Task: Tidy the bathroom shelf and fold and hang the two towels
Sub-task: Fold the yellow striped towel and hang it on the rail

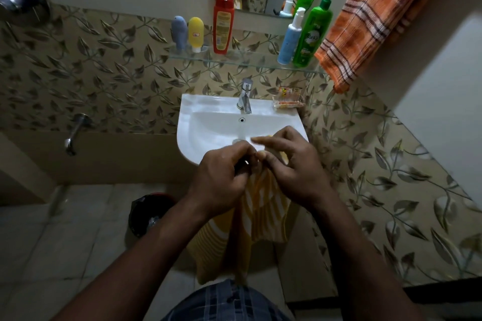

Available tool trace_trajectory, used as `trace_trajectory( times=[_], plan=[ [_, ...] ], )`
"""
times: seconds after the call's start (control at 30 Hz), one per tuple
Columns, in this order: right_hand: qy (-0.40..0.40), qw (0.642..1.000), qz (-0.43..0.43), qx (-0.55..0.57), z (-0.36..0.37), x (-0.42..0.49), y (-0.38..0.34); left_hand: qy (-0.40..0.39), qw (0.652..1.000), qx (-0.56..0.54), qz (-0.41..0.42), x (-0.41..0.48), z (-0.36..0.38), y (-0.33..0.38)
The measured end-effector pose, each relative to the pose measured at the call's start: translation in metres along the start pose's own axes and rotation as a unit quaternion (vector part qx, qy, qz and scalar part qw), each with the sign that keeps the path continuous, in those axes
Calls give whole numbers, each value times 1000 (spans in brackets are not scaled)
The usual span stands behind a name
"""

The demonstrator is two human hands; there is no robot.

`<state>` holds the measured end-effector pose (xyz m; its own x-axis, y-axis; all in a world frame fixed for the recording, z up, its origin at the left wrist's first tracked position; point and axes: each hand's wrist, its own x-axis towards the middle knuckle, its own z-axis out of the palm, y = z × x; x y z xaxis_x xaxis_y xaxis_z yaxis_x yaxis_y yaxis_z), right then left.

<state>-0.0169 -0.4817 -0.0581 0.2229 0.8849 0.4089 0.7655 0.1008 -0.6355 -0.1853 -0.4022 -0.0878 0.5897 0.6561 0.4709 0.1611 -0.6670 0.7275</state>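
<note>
We hold the yellow striped towel (263, 206) at the centre of the frame, in front of the near rim of the white sink (206, 125). Our left hand (221, 177) has its fingers curled tight around the towel's top edge. Our right hand (289, 172), touching it knuckle to knuckle, pinches the same edge under the thumb while the forefinger sticks out straight. The cloth hangs down from both hands towards the bottom of the frame.

The orange checked towel (365, 23) hangs at the upper right, its lower corner reaching just past the end of the glass shelf (234, 60).

The shelf carries five upright containers. Towards its left end are a grey tube (179, 32) and a yellow tube (195, 34), both standing on their caps, and a red bottle (223, 25). Towards the right are a blue pump bottle (289, 39) and a green pump bottle (314, 34), touching each other.

Behind the basin, right of the tap (245, 96), a clear soap dish (288, 100) holds something orange. At the lower left a black bin (150, 214) stands on the floor with a dark liner and something shiny and crumpled inside.
</note>
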Motion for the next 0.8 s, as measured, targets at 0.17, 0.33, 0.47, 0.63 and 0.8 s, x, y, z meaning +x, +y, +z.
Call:
trace_trajectory(
  times=[0.17, 0.33, 0.47, 0.63, 0.8],
  plan=[
    [-186, 979, 77, -14, -8, -7, 13, -25, 1000, -1, -10, -15, 9, -4],
    [-173, 976, 80, -108, -11, -7, 16, -10, 1000, -2, 1, -21, 19, -10],
    [-209, 966, 76, -132, -20, -5, 18, -15, 1000, -19, 5, -26, 21, -14],
    [-67, 989, 24, -131, -25, -8, 20, -17, 989, -113, -93, -25, 25, -19],
    [16, 993, 20, -114, -36, -5, 11, -52, 971, -197, -127, -27, 30, -17]
  ],
)
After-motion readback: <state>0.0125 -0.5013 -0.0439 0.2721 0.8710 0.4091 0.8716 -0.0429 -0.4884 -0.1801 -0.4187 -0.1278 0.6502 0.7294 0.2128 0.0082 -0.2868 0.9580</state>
